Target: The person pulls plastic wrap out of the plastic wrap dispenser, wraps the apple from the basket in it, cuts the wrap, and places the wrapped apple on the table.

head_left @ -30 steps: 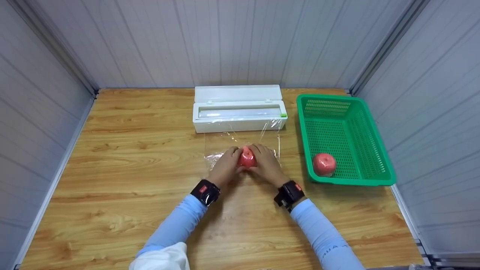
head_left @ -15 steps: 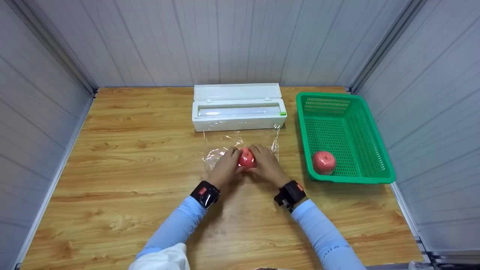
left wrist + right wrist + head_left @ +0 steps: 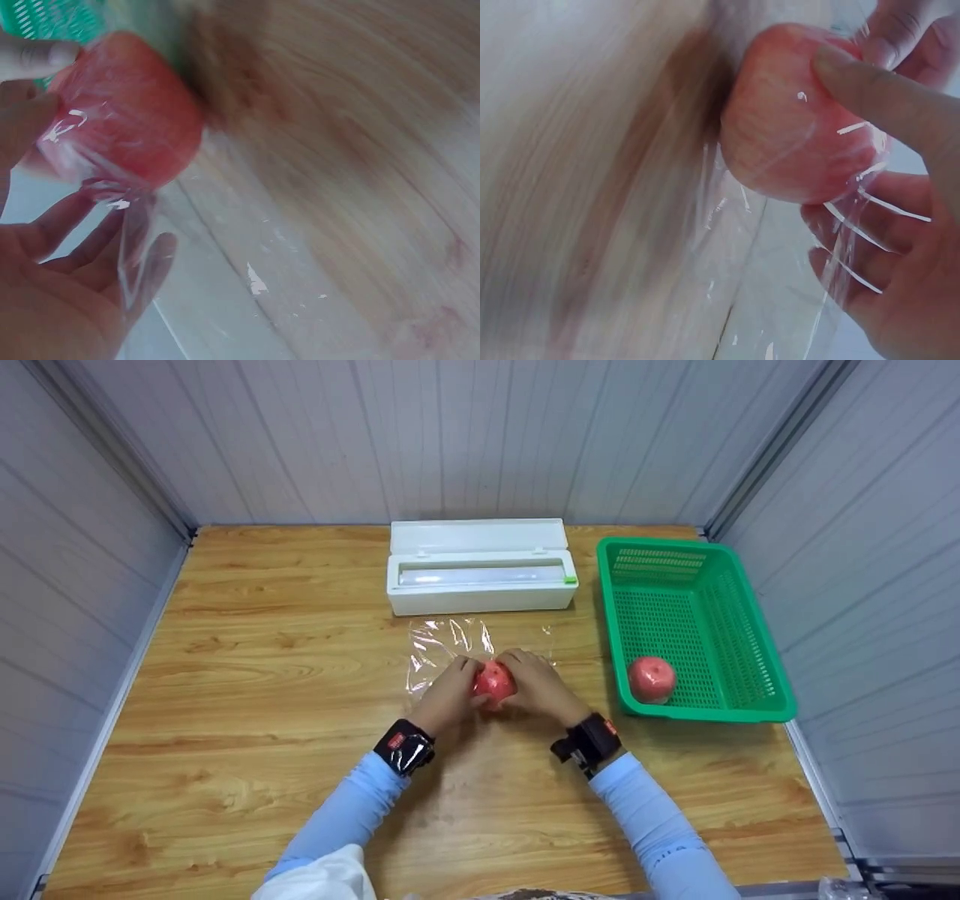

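Note:
A red apple (image 3: 494, 682) sits on the table in the middle of the head view, with clear cling film (image 3: 436, 646) over and around it. From the left, my left hand (image 3: 450, 692) holds the apple, thumb and fingers round its side. My right hand (image 3: 541, 687) holds the opposite side the same way. The left wrist view shows film stretched across the apple (image 3: 139, 112) and hanging in folds over the left fingers. In the right wrist view, film creases run over the right fingers beneath the apple (image 3: 791, 127).
A white cling film box (image 3: 484, 600) stands behind the hands, its lid up and a roll inside. To the right is a green basket (image 3: 613, 637) with another film-wrapped apple (image 3: 652, 679) in its near left corner. Panel walls enclose the back and sides.
The film reached up to the box a second ago; now its far edge lies on the table in front of the box, apart from it. Both hands keep holding the apple.

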Tool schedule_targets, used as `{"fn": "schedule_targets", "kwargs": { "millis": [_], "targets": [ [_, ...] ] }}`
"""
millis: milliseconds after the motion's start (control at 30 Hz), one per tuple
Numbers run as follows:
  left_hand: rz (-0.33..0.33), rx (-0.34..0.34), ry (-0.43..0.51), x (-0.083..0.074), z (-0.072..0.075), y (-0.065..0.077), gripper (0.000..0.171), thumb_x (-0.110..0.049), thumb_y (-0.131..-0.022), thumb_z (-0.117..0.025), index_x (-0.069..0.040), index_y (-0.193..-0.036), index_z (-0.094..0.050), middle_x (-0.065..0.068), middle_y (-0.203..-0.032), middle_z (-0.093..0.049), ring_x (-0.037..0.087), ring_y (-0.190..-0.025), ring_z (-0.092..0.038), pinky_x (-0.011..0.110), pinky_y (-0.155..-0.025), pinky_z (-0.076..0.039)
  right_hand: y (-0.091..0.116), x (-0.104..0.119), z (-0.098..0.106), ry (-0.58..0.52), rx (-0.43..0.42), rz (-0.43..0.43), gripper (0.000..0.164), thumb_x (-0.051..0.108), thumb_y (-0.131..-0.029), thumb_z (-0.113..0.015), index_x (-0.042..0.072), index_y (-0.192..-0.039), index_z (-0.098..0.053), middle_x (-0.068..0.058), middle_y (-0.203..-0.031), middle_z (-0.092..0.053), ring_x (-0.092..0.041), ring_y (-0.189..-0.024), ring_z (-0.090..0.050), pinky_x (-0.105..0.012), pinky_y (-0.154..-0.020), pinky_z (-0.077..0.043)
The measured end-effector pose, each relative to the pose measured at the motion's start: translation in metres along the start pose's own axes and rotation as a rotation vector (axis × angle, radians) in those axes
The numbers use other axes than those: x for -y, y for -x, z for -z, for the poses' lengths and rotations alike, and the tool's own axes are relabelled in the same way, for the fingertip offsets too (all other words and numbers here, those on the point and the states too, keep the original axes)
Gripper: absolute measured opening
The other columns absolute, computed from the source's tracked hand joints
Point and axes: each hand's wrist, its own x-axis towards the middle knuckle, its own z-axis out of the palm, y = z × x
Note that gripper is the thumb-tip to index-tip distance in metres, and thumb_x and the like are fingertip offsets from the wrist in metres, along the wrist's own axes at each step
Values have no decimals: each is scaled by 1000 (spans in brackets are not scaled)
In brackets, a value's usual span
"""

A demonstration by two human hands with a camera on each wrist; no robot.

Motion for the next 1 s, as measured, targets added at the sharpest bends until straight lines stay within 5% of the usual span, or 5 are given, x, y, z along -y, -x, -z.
{"fn": "schedule_targets", "kwargs": {
  "millis": [267, 600, 733, 867, 1000],
  "targets": [
    [96, 80, 87, -6, 10, 4, 44, -25, -80, -71, -2, -114, -56, 12, -105, -54, 22, -91, -56, 34, -82, -51, 6, 0, 5, -129, 88, -44, 65, 27, -69, -81, 8, -123, -50, -5, -115, -60, -19, -106, -56, -34, -92, -47],
    [79, 199, 140, -4, 18, -1, 37, -25, -87, -64, -1, -114, -61, 12, -102, -63, 21, -90, -60, 32, -80, -52, 9, -5, 8, -256, 198, -80, 53, 34, -74, -77, 13, -116, -54, -2, -107, -63, -17, -99, -59, -32, -85, -50],
    [73, 216, 148, 1, 19, -3, 33, -28, -88, -62, -3, -111, -63, 9, -98, -65, 19, -86, -60, 31, -77, -51, 11, -5, 6, -181, 190, -48, 62, 40, -79, -71, 9, -128, -49, -7, -124, -57, -22, -115, -54, -40, -98, -45],
    [67, 223, 138, 4, 20, -6, 34, -28, -89, -61, -4, -113, -63, 8, -95, -66, 17, -83, -60, 31, -77, -51, 15, -1, 6, -55, 121, 11, 75, 46, -80, -68, 7, -138, -41, -12, -145, -41, -30, -136, -35, -51, -113, -25],
    [66, 228, 136, 3, 21, -11, 32, -28, -90, -60, -3, -110, -65, 7, -90, -66, 16, -78, -58, 30, -75, -50, 19, 4, 4, 24, 37, 45, 80, 46, -75, -72, 7, -138, -41, -13, -142, -44, -32, -134, -37, -53, -112, -24]
  ]
}}
